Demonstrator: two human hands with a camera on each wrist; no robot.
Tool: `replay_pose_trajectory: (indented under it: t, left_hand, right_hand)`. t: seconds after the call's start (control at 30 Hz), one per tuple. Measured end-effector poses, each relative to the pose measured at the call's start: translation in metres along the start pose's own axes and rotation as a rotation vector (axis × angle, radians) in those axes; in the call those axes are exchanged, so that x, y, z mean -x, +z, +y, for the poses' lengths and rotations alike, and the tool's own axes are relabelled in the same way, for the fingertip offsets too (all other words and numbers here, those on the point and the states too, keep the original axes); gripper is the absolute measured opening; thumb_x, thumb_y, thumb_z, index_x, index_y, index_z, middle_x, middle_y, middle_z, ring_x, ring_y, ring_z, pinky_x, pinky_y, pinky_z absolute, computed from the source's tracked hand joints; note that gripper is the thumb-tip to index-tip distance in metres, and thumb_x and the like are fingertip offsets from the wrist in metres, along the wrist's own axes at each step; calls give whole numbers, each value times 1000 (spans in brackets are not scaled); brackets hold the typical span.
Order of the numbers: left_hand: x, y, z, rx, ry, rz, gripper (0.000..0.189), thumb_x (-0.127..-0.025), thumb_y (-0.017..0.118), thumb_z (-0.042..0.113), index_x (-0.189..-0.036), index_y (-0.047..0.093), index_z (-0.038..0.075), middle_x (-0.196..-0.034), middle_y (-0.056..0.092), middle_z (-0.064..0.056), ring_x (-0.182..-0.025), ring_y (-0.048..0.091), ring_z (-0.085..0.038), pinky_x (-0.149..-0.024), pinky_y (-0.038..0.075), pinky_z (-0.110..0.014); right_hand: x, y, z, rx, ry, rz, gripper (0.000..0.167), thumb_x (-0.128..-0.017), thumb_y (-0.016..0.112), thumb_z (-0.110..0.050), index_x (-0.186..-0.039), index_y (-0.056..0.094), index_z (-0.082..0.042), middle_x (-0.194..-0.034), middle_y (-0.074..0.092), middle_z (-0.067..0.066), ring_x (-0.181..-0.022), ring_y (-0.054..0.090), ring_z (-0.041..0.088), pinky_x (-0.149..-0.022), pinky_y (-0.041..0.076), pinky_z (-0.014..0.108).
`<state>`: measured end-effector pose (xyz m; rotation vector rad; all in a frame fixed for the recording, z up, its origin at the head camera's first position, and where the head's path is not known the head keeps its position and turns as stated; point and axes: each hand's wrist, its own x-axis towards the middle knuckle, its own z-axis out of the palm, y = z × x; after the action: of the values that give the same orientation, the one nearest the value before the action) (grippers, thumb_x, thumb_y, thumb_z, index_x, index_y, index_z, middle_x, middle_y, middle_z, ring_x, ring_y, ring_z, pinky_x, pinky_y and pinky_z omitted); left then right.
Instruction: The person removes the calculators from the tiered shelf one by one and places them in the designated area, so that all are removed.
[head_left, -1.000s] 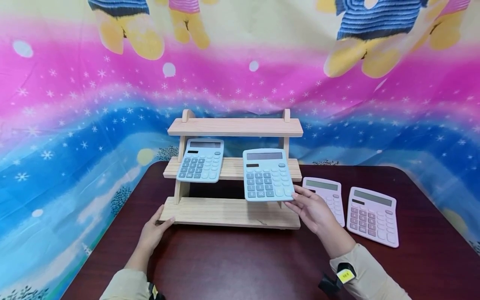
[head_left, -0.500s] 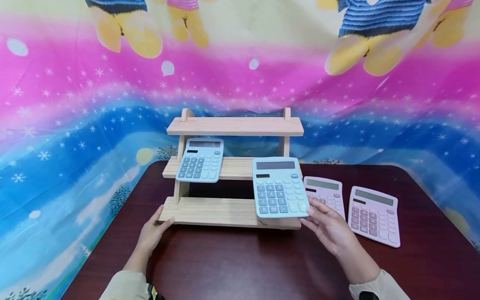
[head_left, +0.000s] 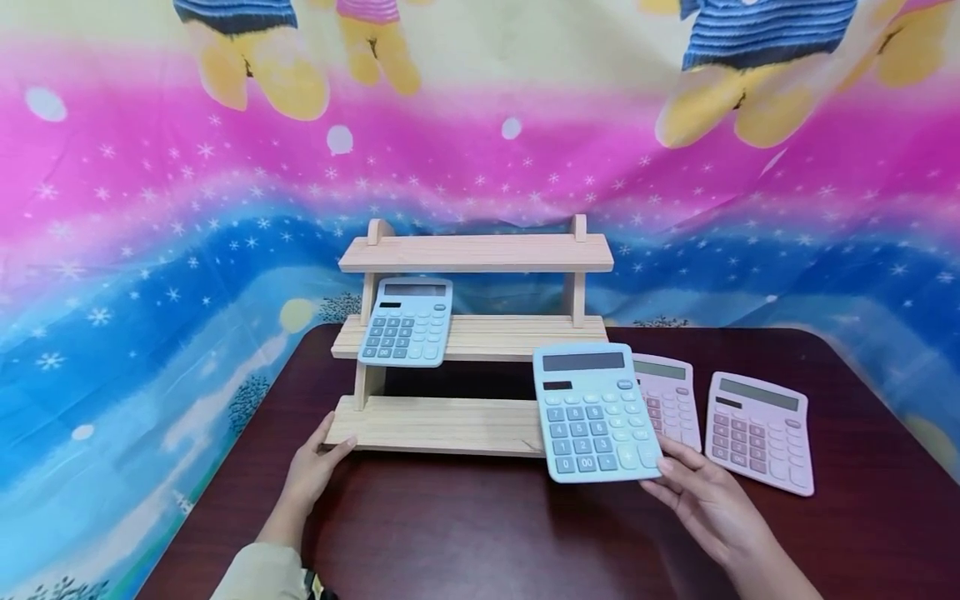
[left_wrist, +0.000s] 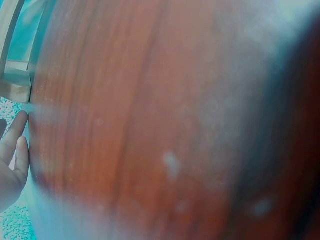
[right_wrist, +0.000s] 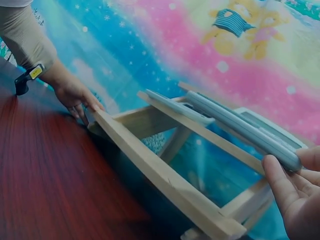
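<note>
My right hand (head_left: 708,500) pinches a light blue calculator (head_left: 596,412) by its lower right corner, thumb on the key side. It is held up in front of the right end of a three-tier wooden display stand (head_left: 442,425), screen end up. In the right wrist view the calculator (right_wrist: 240,127) shows edge-on between thumb and fingers. My left hand (head_left: 309,468) grips the left end of the stand's bottom shelf, its thumb along the front edge. Another blue calculator (head_left: 408,323) leans on the middle shelf at the left.
Two pink calculators lie on the dark red table (head_left: 465,533) right of the stand. The nearer pink one (head_left: 671,400) is partly hidden by the held calculator; the other pink calculator (head_left: 759,433) shows whole. A cartoon-print cloth (head_left: 450,125) hangs behind.
The right hand has brought the blue calculator from in front of the middle shelf down, rightward and closer to me. The left hand stays on the bottom shelf.
</note>
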<state>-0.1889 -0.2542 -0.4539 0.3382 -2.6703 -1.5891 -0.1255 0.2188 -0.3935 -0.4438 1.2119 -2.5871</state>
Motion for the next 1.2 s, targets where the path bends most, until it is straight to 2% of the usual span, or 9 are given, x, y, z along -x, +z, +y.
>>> replay_pose_trajectory:
  t: [0.13,0.37,0.53,0.77,0.87,1.03,1.13,1.2]
  left_hand:
    - [2,-1,0,10,-7,-4,79,-80,58,40,-140,14,14,-138,18,-22,-125,16,-34,-96,17,-48]
    - [4,-2,0,2,-6,-3,79,-80,57,40,-140,13,13,-138,18,-23,-124,19,-35,-96,19,-48]
    - [5,-4,1,-2,0,2,79,-81,57,39,-140,13,13,-138,17,-23,-124,19,-35,-96,19,-48]
    - [6,-5,1,5,-9,-1,79,-81,57,41,-140,11,14,-139,16,-23,-125,17,-35,-96,17,-49]
    - [6,-4,1,11,-12,-4,79,-81,57,40,-140,11,14,-139,16,-23,-125,17,-35,-96,18,-49]
    - [7,-4,-1,7,-25,-9,80,-80,57,41,-140,10,13,-139,15,-23,-124,17,-35,-96,18,-48]
    - [7,-4,-1,2,-25,-9,81,-80,57,41,-140,10,13,-139,15,-23,-124,18,-36,-96,18,-49]
    - [7,-4,-1,-2,-23,-8,81,-80,56,41,-140,10,13,-139,15,-23,-124,18,-36,-96,18,-49]
  right_hand:
    - [11,-5,-2,-20,-4,-36,42,-92,24,8,-117,55,-7,-113,55,5,-98,54,18,-81,43,30]
    - [30,-15,-9,-99,43,-88,46,-93,18,7,-122,51,-7,-119,52,6,-105,50,19,-85,40,31]
    - [41,-24,-6,-98,59,-36,45,-93,20,6,-120,53,-9,-117,53,5,-105,50,20,-84,40,32]
    - [56,-39,7,-126,53,-65,46,-92,19,7,-119,53,-9,-116,54,7,-105,50,20,-85,39,33]
    - [63,-46,10,-117,80,-6,44,-92,24,6,-116,57,-11,-113,56,5,-102,52,18,-84,41,32]
    - [75,-58,14,-57,157,182,37,-91,36,1,-105,64,-19,-104,59,-2,-95,55,14,-81,43,30]
    - [82,-64,16,-33,183,229,35,-90,41,-1,-102,65,-23,-102,59,-4,-94,55,12,-81,43,28]
    - [86,-67,17,-37,188,216,34,-90,41,-2,-102,65,-24,-103,59,-5,-95,55,12,-81,42,28]
